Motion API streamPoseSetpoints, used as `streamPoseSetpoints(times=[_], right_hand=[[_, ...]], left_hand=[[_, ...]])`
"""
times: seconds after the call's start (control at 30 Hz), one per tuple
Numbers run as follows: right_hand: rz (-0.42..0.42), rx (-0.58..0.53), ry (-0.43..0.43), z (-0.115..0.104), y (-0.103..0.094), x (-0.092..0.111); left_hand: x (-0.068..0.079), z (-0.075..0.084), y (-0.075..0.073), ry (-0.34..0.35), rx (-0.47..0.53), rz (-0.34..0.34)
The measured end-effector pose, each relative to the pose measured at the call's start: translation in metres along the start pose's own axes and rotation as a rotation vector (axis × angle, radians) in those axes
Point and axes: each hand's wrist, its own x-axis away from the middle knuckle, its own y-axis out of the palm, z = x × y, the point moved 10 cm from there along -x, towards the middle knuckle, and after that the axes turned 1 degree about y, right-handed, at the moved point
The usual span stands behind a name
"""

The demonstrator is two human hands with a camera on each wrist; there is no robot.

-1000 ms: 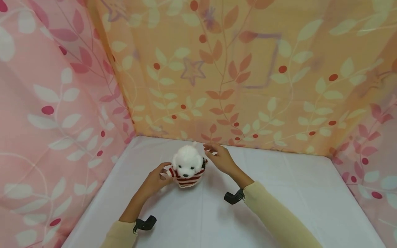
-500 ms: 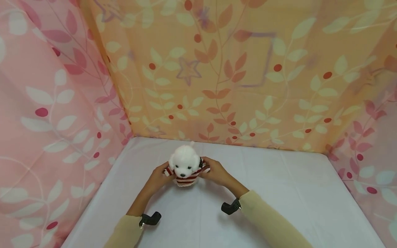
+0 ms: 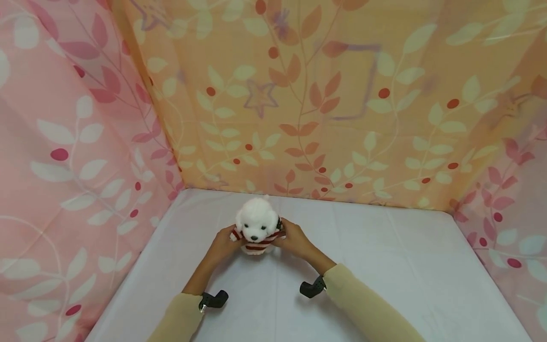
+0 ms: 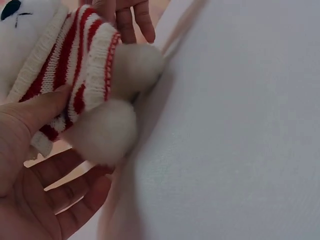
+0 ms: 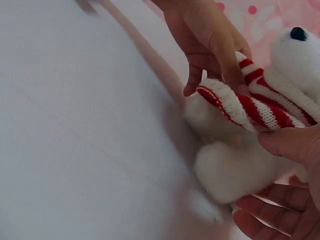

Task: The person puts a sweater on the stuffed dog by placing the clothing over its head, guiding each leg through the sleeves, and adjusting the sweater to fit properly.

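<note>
A white plush dog (image 3: 256, 221) in a red-and-white striped knitted sweater (image 4: 90, 60) sits near the back of the table, facing me. On its left side, my left hand (image 3: 223, 244) holds it with the thumb on the sweater and the fingers behind. My right hand (image 3: 296, 240) grips the opposite side, its thumb (image 5: 287, 142) at the sweater's lower hem. Both wrist views show the dog's fluffy white feet (image 4: 107, 132) low over the white cloth. Its back is hidden in the head view.
White cloth covers the table (image 3: 384, 275). An orange leaf-patterned curtain (image 3: 307, 95) hangs along the back edge, with pink leaf-patterned curtains (image 3: 77, 190) at both sides. Each wrist wears a small black camera (image 3: 313, 287).
The right hand, raised apart from the dog a second ago, has come in and taken hold of its side. The left hand has closed in further round the other side.
</note>
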Motion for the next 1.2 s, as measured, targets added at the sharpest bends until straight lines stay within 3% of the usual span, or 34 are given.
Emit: streamPoseSetpoints(times=[0.17,0.37,0.63,1.0,1.2], right_hand=[[0.030,0.002,-0.001,-0.002,-0.012,0.001],[0.024,-0.043,0.009,-0.007,-0.035,0.009],[-0.081,-0.234,0.163,0.000,-0.048,0.035],[-0.131,-0.306,0.318,-0.002,-0.076,0.077],[-0.138,-0.458,0.450,0.016,-0.079,0.098]], left_hand=[[0.002,0.007,0.005,-0.009,0.026,-0.007],[0.003,0.027,0.017,-0.028,0.123,-0.099],[0.013,0.063,0.032,-0.062,0.216,-0.234],[0.029,0.087,0.072,-0.167,0.382,-0.539],[0.031,0.102,0.088,-0.186,0.394,-0.598]])
